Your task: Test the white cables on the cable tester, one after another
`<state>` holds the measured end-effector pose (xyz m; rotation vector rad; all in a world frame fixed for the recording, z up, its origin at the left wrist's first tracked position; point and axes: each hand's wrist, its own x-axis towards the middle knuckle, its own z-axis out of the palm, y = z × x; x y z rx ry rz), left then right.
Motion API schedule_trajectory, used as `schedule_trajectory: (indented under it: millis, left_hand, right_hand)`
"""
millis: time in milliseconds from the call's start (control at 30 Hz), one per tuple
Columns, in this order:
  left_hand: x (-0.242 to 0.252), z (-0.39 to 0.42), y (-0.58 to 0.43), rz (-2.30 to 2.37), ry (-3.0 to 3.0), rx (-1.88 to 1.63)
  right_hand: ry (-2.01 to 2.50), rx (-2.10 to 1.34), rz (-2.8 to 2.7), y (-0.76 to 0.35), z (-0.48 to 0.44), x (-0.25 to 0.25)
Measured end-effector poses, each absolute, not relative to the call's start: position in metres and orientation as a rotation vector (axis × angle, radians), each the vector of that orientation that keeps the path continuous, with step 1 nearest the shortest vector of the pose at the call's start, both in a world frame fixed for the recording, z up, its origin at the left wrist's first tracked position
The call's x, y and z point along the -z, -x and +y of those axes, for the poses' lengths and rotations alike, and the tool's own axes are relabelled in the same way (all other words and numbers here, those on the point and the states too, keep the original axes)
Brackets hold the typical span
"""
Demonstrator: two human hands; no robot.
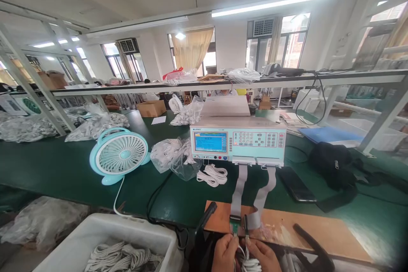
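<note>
At the bottom of the head view my left hand (225, 251) is closed, pinching one connector end of a white cable (251, 264) against a small green circuit board (235, 226). My right hand (263, 256) is closed too, its fingers pinching the cable's other end by a black connector (246, 223). The coiled part of the cable hangs between both hands. Grey ribbon cables (239, 189) run from the board and connector up to a light-blue tester (277, 153) with a lit screen. Whether the plugs are fully seated, I cannot tell.
A wooden board (321, 221) with black clamps (205, 221) lies along the table edge. A white bin (165, 238) of coiled cables stands lower left. On the green table are a blue fan (124, 155), a coiled cable (213, 175), a phone (296, 183) and a black bag (331, 163).
</note>
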<state>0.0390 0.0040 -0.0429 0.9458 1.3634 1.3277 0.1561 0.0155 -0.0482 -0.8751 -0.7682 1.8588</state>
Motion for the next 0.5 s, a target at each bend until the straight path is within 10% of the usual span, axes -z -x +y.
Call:
schedule_trajectory:
  millis: [500]
  left_hand:
    - [0.018, -0.040, -0.049, 1.245, -0.722, -1.066]
  right_hand:
    - [1.252, -1.769, -1.018, -0.216, -0.015, 0.012]
